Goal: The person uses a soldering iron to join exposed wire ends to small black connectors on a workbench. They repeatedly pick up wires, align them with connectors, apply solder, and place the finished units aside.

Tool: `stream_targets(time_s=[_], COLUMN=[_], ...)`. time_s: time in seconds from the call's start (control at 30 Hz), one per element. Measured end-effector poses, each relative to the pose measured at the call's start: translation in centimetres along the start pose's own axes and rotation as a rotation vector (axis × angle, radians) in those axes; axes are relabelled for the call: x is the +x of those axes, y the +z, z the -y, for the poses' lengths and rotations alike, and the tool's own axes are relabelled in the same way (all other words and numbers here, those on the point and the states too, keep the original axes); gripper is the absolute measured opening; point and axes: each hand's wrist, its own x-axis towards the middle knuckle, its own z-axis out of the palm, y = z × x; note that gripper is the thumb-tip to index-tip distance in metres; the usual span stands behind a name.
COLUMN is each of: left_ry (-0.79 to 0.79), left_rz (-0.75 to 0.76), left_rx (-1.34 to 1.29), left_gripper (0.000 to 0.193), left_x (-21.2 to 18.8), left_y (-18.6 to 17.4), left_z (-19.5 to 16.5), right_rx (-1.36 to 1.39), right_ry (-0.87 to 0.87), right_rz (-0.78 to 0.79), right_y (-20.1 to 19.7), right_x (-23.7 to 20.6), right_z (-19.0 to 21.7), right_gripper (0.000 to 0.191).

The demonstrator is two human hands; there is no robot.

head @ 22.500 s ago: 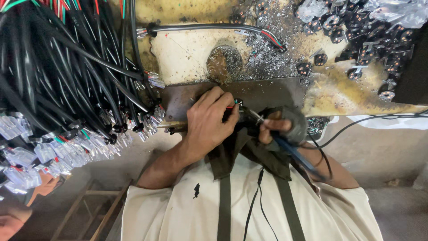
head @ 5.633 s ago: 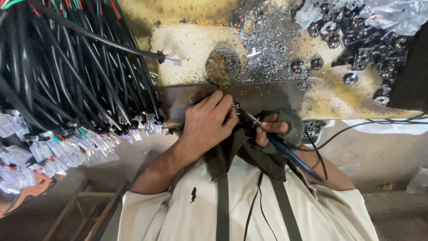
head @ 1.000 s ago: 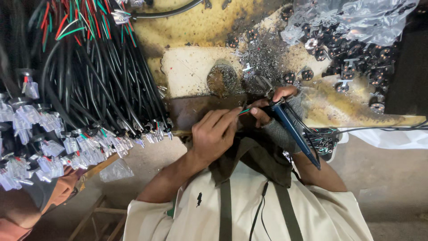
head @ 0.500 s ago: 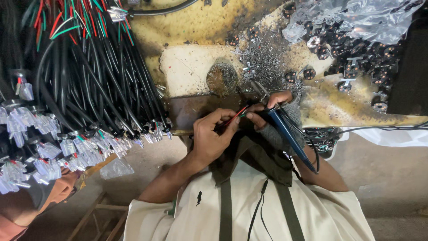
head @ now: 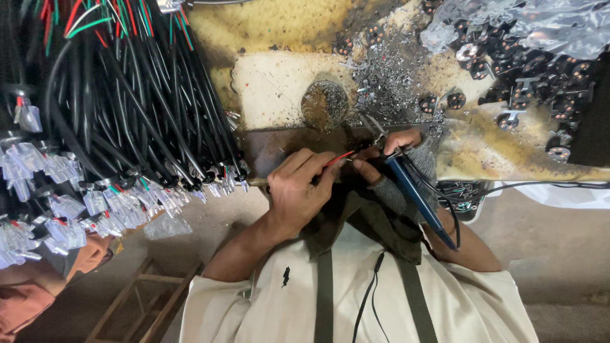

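My left hand point(head: 298, 190) pinches a thin red wire point(head: 338, 157) between thumb and fingers, its bare end pointing right. My right hand point(head: 397, 159), in a grey fingerless glove, grips a blue-handled soldering iron point(head: 416, 197) whose tip meets the wire end just above the dark metal plate point(head: 267, 149). A black cord point(head: 534, 185) runs from the iron's handle off to the right. Both hands sit close together at the near edge of the stained workbench point(head: 279, 38).
A thick bundle of black cables point(head: 127, 114) with clear plastic-bagged ends point(head: 57, 203) fills the left. Solder scraps point(head: 394, 76) and a round burnt patch point(head: 324, 105) lie behind the hands. Black round connectors point(head: 508, 70) and a plastic bag point(head: 546, 25) sit at the right.
Over the last second the hands stay nearly in place; the iron tip and the red wire end have drawn closer together. The view has shifted slightly.
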Motion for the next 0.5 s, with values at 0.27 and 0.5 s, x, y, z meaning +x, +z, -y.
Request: stream_targets(time_s=[0.27, 0.5], left_ry=[-0.205, -0.186], left_rz=[-0.061, -0.054], left_rx=[0.21, 0.183], left_gripper=[0.01, 0.015], left_x=[2.4, 3.6], left_y=[-2.0, -1.9], left_z=[1.0, 0.9], right_rx=[-0.144, 0.516], right_ry=[0.225, 0.384], right_rz=[0.058, 0.21], right_y=[-1.1, 1.5], right_x=[-2.4, -2.1], right_z=[-1.2, -6.7], right_gripper=[0.037, 0.012])
